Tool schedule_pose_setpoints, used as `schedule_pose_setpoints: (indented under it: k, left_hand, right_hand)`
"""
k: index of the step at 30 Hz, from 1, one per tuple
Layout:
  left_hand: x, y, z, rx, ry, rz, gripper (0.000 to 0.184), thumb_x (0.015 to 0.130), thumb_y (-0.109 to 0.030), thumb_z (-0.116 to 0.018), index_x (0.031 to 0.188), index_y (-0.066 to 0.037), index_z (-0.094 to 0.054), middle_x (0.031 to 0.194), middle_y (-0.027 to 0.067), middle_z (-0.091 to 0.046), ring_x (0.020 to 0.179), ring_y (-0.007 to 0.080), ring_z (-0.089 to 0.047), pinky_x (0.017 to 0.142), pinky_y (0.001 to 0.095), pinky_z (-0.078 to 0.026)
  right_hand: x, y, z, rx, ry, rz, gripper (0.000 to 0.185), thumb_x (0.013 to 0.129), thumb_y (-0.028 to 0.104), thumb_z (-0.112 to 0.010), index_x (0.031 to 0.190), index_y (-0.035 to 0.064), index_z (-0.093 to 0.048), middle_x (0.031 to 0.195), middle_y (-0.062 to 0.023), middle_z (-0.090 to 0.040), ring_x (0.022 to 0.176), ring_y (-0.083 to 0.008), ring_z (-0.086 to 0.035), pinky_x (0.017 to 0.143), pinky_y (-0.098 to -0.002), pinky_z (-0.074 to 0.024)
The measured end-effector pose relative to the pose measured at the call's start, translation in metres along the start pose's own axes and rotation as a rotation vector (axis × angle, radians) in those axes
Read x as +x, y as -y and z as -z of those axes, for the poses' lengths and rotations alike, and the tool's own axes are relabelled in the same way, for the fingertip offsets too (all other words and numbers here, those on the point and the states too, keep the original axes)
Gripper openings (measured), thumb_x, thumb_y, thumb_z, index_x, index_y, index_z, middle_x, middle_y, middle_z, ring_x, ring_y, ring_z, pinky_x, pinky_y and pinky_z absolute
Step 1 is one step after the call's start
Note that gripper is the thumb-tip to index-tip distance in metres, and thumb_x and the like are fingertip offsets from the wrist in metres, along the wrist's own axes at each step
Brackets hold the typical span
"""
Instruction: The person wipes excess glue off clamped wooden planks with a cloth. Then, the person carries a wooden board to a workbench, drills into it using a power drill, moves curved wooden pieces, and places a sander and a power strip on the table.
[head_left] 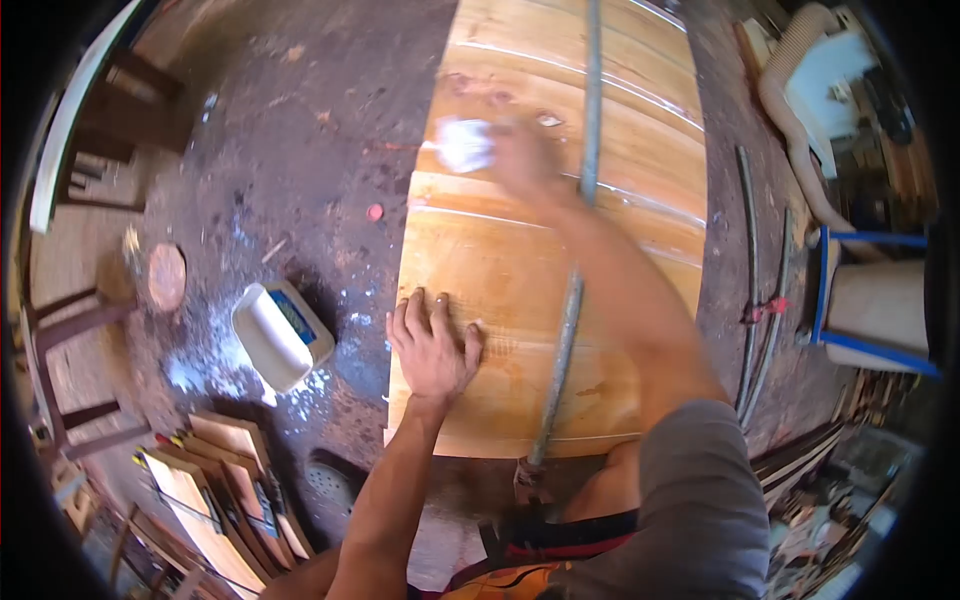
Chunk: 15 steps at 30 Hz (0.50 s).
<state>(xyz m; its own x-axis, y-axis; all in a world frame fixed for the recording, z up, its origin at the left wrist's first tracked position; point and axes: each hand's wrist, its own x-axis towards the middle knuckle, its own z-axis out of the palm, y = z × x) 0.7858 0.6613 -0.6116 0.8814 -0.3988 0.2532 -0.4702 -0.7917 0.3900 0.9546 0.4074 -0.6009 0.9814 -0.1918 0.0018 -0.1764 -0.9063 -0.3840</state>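
Observation:
A wide wooden panel [530, 330] of boards laid edge to edge lies in front of me, with white lines along several joints. A grey metal pipe [566, 350] runs lengthwise over it. My left hand [437, 350] rests flat on the panel's near left part, its fingers spread. Farther out, my right hand [525, 160] is blurred by motion over the panel's left side. It grips a white bottle-like thing [465, 145], too smeared to make out exactly. A small knot or chip [549, 119] shows on the wood nearby.
A cut-open white plastic container [275, 340] sits on the stained floor among white spills. Near it are a red cap [375, 212] and a round wooden disc [167, 277]. Pipe clamps [750, 290] and a blue-framed stand [870, 300] are right; boards [225, 490] stand lower left.

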Motion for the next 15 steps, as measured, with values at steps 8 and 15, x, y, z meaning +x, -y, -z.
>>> schedule_pose_setpoints:
  k: [8,15]
  left_hand:
    - [0.002,-0.005,0.002,0.05,0.004,-0.001,0.057,0.085,-0.038,-0.061,0.126,0.002,-0.054,0.134,0.029,-0.045,0.124,0.0471,-0.04,0.107,0.0618,-0.029]
    - [-0.001,-0.009,-0.002,0.051,-0.011,0.007,0.056,0.084,-0.04,-0.061,0.124,-0.001,-0.057,0.134,0.0278,-0.046,0.125,0.0466,-0.039,0.109,0.062,-0.028]
  right_hand:
    - [0.033,0.053,-0.061,-0.08,-0.245,0.145,0.025,0.079,0.011,-0.067,0.104,0.0076,-0.07,0.097,-0.0148,-0.069,0.091,-0.0298,-0.067,0.076,-0.0428,-0.0554]
    - [0.006,0.104,0.006,0.572,-0.373,0.197,0.025,0.08,0.01,-0.07,0.104,0.0057,-0.068,0.098,-0.0177,-0.068,0.096,-0.035,-0.065,0.084,-0.0437,-0.0518]
